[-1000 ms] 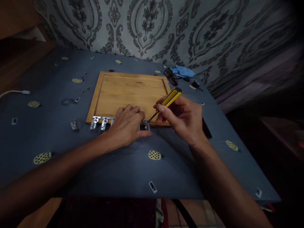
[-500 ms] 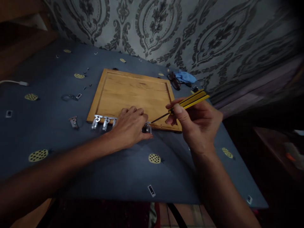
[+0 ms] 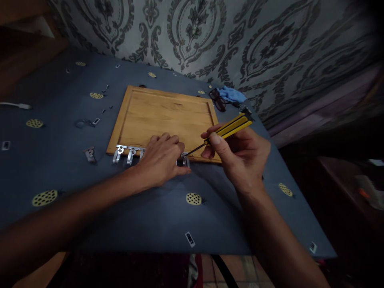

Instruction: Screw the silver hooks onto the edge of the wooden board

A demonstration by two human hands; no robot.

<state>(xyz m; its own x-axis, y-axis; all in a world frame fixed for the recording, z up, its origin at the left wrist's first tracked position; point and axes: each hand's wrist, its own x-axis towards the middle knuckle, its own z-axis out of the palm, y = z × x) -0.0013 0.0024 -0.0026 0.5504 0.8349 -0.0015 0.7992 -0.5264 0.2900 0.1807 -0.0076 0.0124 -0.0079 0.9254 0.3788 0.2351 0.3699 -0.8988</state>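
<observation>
A framed wooden panel (image 3: 168,114) lies flat on the table, with metal hinges (image 3: 120,154) along its near edge. My left hand (image 3: 162,160) is closed over that edge, its thumb beside the rightmost hinge (image 3: 186,161), which it steadies against the wood. Part of the row of hinges is hidden beneath this hand. My right hand (image 3: 246,156) grips a screwdriver (image 3: 234,127) by its yellow and black handle, the shaft slanting down to the left. Its tip meets the rightmost hinge; the screw head there is too small to make out.
One loose hinge (image 3: 90,154) lies left of the panel. Small screws (image 3: 107,109) are scattered beyond it, near a thin curved item (image 3: 84,123). Glasses (image 3: 218,101) and a blue cloth (image 3: 232,95) rest at the back right. A white cable (image 3: 18,105) enters from the left.
The whole view has shifted slightly, so everything sits a little further left. The screwdriver handle has turned a little in my right hand, its tip still at the hinge.
</observation>
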